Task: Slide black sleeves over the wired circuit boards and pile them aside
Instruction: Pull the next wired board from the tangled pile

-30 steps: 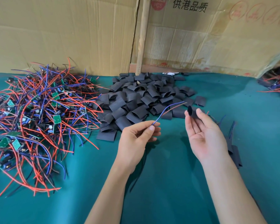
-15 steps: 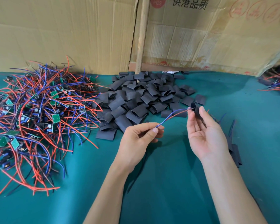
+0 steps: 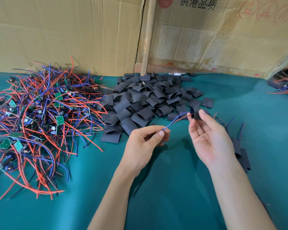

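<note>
Threading is underway: the left hand pinches the blue and red wires, while the right hand seemingly pinches a black sleeve at its fingertips, just near the sleeve pile. Next, feed them through.

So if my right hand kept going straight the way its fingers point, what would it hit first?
Probably the pile of black sleeves: the right hand, pinching one black sleeve, points up and away at the pile's near right edge. Depth is unclear.
</note>
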A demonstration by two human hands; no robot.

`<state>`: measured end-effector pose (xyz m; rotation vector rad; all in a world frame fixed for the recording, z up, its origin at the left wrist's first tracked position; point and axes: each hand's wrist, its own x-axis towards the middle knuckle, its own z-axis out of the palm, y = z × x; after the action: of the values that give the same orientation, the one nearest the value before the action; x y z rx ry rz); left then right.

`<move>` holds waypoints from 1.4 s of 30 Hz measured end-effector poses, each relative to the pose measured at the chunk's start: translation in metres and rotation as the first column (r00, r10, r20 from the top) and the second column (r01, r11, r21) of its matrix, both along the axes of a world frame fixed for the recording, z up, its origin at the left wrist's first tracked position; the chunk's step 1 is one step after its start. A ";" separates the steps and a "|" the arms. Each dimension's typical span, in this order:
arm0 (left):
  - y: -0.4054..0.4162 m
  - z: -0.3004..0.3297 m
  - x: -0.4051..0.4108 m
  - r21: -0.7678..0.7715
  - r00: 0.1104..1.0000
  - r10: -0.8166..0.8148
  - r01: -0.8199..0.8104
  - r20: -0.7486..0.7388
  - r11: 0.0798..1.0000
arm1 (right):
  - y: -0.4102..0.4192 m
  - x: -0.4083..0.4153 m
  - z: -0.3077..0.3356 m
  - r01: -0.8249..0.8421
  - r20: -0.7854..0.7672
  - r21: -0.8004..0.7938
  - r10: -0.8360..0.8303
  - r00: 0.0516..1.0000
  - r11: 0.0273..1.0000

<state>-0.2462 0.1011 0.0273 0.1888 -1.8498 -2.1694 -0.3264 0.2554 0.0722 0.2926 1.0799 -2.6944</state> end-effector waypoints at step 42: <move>-0.006 0.000 0.002 0.187 0.973 0.212 -0.193 -0.088 0.963 | -0.024 0.022 -0.011 -0.228 -0.106 0.496 0.319 0.942 0.838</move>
<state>-0.2444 0.0951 0.0277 0.2806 -1.5082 -2.1548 -0.3042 0.2315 0.0614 -0.0417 1.6997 -2.2001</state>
